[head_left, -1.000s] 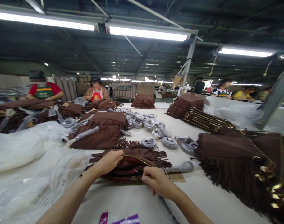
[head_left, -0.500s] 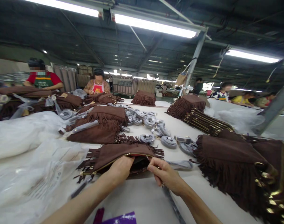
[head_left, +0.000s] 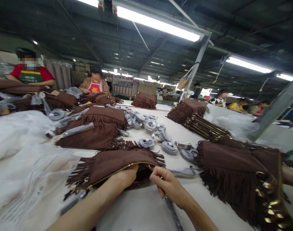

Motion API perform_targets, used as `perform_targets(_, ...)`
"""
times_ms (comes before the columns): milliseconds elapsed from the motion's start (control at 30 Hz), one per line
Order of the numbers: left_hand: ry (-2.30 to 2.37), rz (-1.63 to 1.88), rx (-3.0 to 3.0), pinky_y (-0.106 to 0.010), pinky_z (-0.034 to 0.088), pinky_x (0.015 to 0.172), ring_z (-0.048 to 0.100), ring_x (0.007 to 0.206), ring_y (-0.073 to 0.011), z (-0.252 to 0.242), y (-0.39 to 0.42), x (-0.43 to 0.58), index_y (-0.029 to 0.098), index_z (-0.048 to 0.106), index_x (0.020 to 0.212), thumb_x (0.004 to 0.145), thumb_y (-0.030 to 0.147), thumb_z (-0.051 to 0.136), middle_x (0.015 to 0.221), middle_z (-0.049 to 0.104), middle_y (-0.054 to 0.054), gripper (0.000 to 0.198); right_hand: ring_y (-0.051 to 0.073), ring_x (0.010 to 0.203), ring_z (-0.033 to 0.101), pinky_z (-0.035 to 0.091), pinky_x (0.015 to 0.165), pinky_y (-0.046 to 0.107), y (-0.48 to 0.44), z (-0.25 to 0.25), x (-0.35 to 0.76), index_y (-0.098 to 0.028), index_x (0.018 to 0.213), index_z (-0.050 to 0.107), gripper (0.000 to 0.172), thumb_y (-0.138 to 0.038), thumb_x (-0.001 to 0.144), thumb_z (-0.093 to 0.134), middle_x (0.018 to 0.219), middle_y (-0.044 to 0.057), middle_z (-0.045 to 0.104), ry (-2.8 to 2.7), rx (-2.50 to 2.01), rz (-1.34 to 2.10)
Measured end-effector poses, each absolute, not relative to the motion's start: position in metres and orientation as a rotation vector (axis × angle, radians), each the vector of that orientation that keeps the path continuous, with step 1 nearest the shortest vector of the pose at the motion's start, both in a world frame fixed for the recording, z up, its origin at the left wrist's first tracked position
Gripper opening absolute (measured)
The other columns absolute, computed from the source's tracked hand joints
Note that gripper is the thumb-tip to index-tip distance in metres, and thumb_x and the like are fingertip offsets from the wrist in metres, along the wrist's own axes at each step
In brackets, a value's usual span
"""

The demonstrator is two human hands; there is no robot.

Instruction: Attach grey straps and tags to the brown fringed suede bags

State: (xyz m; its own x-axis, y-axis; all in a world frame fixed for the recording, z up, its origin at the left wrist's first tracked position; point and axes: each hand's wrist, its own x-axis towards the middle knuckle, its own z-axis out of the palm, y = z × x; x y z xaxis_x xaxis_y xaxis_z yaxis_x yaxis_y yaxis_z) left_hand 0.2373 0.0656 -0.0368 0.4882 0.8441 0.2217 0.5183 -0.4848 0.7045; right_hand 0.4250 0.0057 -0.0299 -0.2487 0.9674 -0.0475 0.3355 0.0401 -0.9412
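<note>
A brown fringed bag (head_left: pixel 123 156) lies in front of me with its gold zipper open toward me. My left hand (head_left: pixel 127 175) reaches into the opening, and its fingers are hidden inside. At the right end of the opening my right hand (head_left: pixel 164 183) is closed, thumb and fingers pinching the bag's edge. Below that hand a dark strap in clear wrap (head_left: pixel 173 214) runs toward the table's near side. Small gold rings and the zipper end show at the bag's left corner.
Coiled wrapped straps (head_left: pixel 169 147) lie behind the bag. More fringed bags (head_left: pixel 235 163) are piled to the right, others (head_left: pixel 88 128) at back left. Clear plastic bags (head_left: pixel 23 179) cover the left side. Another person's forearm (head_left: pixel 292 177) shows at the right edge; co-workers sit beyond.
My view has turned slightly, so most things sit farther left. Another person's forearm has come into view at the right edge. Both my hands stay at the bag's opening.
</note>
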Motion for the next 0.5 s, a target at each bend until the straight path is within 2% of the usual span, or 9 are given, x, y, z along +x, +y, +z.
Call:
perform_targets(200,1.099,0.616,2.559,-0.038,0.041,0.102,0.063,0.100,-0.0246,-0.045,0.063,0.236,0.023,0.071,0.103,0.084,0.013,0.042,0.109,0.072,-0.005,0.035,0.008,0.036,0.041,0.027,0.041,0.018,0.004,-0.025,0.422,-0.022,0.071,0.045,0.021,-0.040,0.081,0.047,0.039,-0.011,0.041,-1.710,-1.554,1.134)
perform_targets(333,1.167,0.776,2.558,-0.037,0.036,0.109,0.058,0.114,-0.0223,-0.058,0.069,0.238,0.025,0.064,0.117,0.087,0.010,0.038,0.115,0.070,-0.001,0.042,0.008,0.039,0.046,0.029,0.041,0.017,0.006,-0.023,0.416,-0.021,0.071,0.047,0.012,-0.026,0.082,0.045,0.043,-0.011,0.041,-1.748,-1.632,1.127)
perform_targets(500,1.193,0.820,2.491,-0.040,0.036,0.109,0.054,0.121,-0.0226,-0.069,0.084,0.242,0.027,0.056,0.126,0.087,0.008,0.037,0.121,0.067,-0.001,0.048,0.008,0.042,0.049,0.033,0.044,0.017,0.008,-0.021,0.419,-0.021,0.071,0.049,0.012,-0.022,0.083,0.046,0.043,-0.010,0.043,-1.742,-1.658,1.131)
